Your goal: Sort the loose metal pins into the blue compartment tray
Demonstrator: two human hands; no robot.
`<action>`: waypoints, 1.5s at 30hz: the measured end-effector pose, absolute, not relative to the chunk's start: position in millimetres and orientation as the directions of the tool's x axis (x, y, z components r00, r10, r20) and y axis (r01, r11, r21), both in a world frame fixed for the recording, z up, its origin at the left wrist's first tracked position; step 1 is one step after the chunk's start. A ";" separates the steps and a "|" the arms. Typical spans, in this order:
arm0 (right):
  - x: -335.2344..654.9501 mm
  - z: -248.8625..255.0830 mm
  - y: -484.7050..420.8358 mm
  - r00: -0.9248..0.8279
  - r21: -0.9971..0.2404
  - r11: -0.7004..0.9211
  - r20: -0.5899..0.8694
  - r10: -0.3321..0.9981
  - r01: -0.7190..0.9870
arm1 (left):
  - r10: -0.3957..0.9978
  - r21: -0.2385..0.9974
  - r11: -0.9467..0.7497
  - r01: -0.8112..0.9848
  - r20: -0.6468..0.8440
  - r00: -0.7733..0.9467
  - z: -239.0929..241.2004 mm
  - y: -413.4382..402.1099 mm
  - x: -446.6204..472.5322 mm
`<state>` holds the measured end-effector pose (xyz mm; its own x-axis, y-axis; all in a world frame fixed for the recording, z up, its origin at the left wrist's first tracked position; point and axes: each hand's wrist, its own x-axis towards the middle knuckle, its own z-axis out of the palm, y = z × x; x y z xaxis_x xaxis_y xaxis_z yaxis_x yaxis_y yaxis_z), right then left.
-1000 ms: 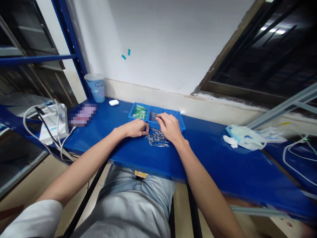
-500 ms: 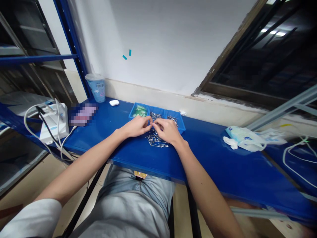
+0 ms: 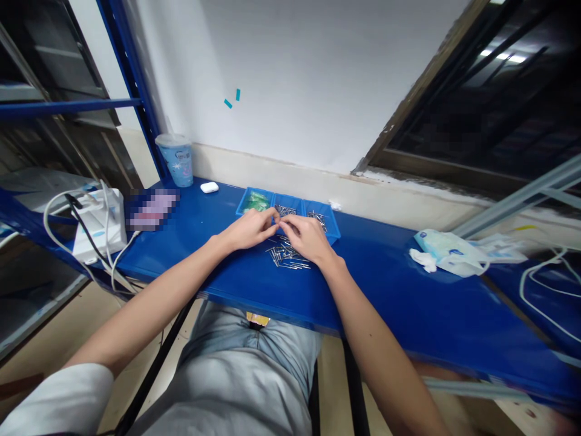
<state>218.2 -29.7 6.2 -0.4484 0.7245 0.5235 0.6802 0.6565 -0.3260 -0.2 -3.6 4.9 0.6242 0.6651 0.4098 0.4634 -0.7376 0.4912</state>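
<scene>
My left hand (image 3: pixel 254 228) and my right hand (image 3: pixel 306 235) meet fingertip to fingertip above the table, both pinched closed. Whatever lies between the fingertips is too small to make out. Just below my right hand, a loose pile of thin metal pins or rivets (image 3: pixel 287 257) is spread on the blue tabletop. Behind my hands stands a blue tray (image 3: pixel 333 225) with three compartments. Green-tinted small packets (image 3: pixel 256 201) fill its left one, and slim metal pieces (image 3: pixel 285 210) lie in the middle and right ones, partly hidden by my hands.
To the left on the blue table (image 3: pixel 381 290) are a lidded paper cup (image 3: pixel 179 163), a white earbud case (image 3: pixel 209 188), a blurred-out phone (image 3: pixel 154 209) and a white power strip (image 3: pixel 102 224) with cables. A pack of tissues (image 3: pixel 449 252) lies at the right.
Both hands stay together in nearly the same place, with only slight finger movement. The view has shifted very slightly; the pile and the tray look unchanged.
</scene>
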 end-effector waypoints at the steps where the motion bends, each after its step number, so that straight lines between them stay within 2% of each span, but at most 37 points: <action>1: 218.0 5.9 -29.4 -0.449 -0.328 0.658 0.524 0.723 0.678 | 0.664 0.489 -0.738 0.464 0.409 0.625 4.7 -3.5 -0.2; 6: 217.7 5.2 -29.2 -0.414 -0.353 0.654 0.554 0.722 0.669 | 0.674 0.488 -0.731 0.477 0.403 0.619 6.1 -4.5 -0.5; 12: 217.4 7.0 -30.7 -0.406 -0.325 0.668 0.594 0.695 0.669 | 0.664 0.420 -0.744 0.520 0.377 0.646 10.8 -7.0 0.4; 25: 214.8 6.2 -32.0 -0.364 -0.300 0.619 0.597 0.715 0.726 | 0.673 0.455 -0.733 0.506 0.375 0.637 14.5 -9.6 1.6; 32: 217.4 5.5 -31.3 -0.400 -0.357 0.623 0.528 0.749 0.696 | 0.681 0.453 -0.726 0.517 0.376 0.628 13.3 -9.2 1.5; 39: 216.2 6.4 -31.1 -0.390 -0.309 0.596 0.523 0.757 0.741 | 0.671 0.455 -0.735 0.502 0.380 0.637 11.3 -8.1 1.0; 45: 217.0 7.2 -31.4 -0.413 -0.353 0.608 0.490 0.767 0.711 | 0.677 0.453 -0.730 0.513 0.370 0.637 12.8 -9.0 1.6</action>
<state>217.0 -31.4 7.2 -0.4128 0.7675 0.4905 0.7109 0.6081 -0.3534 1.6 -9.0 12.8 0.6367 0.6768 0.3697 0.5126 -0.7295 0.4527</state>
